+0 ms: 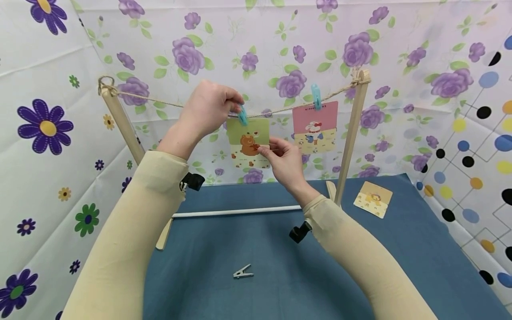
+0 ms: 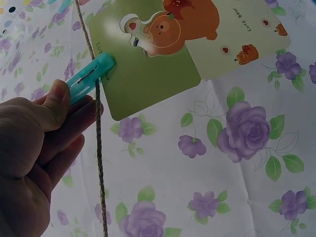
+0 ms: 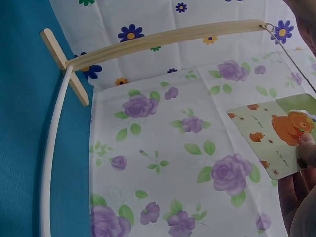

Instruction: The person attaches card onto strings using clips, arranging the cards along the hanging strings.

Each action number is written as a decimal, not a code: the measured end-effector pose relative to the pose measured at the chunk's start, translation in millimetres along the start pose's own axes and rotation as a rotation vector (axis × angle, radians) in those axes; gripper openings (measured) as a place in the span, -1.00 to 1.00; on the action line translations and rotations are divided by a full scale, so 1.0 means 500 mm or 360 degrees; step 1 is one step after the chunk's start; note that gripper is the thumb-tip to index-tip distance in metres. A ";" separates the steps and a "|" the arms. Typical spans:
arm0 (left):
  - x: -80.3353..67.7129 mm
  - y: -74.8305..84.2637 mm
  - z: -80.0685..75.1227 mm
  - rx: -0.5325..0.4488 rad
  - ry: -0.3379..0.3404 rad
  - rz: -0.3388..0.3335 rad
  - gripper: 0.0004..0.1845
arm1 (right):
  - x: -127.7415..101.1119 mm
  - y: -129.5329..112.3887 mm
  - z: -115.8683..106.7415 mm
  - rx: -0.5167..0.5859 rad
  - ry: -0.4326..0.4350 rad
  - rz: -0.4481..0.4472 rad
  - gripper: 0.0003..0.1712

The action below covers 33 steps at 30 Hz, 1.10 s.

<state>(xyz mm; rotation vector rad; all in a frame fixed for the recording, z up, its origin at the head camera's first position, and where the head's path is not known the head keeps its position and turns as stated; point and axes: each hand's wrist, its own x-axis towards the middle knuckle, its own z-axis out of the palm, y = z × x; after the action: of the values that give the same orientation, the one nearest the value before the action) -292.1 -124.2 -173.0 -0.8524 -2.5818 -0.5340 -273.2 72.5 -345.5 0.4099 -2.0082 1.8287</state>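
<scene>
A green and cream bear card (image 1: 239, 153) hangs at the twine (image 1: 162, 102), its top edge under a blue clothespin (image 1: 242, 116). My left hand (image 1: 210, 106) pinches that clothespin between thumb and fingers; in the left wrist view the clothespin (image 2: 91, 74) lies across the twine and the card's edge. With thumb in front and fingers behind, my right hand (image 1: 286, 162) grips the card's right side. The right wrist view shows the card's lower part (image 3: 261, 133) beside the thumb. To the right, a pink and yellow card (image 1: 316, 129) hangs from another blue clothespin (image 1: 316, 97).
Wooden posts (image 1: 352, 138) hold the twine at both ends, joined low down by a white rod (image 1: 236, 212). A pale clothespin (image 1: 243, 271) lies on the blue table cloth (image 1: 200, 275). At the right lies a lion card (image 1: 373, 200). Flowered cloth stands behind.
</scene>
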 end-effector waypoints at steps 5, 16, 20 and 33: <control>-0.001 0.001 -0.002 0.0005 -0.0021 -0.0010 -0.81 | -0.001 0.001 0.000 -0.0010 -0.0002 -0.0002 -0.63; 0.001 0.002 -0.002 0.0023 -0.0057 -0.0019 -0.81 | -0.004 0.005 0.002 -0.0019 -0.0005 0.0004 -0.61; -0.001 0.001 -0.002 0.0020 -0.0072 -0.0024 -0.80 | -0.005 0.007 0.003 -0.0010 -0.0013 0.0013 -0.61; 0.000 0.000 -0.004 0.0028 -0.0059 0.0016 -0.80 | -0.005 0.005 0.006 -0.0005 -0.0006 0.0030 -0.55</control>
<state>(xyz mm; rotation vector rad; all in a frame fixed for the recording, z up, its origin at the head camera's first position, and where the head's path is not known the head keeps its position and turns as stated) -291.6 -125.3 -171.4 -0.8768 -2.6103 -0.4968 -272.3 69.7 -349.0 0.3952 -2.0241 1.8367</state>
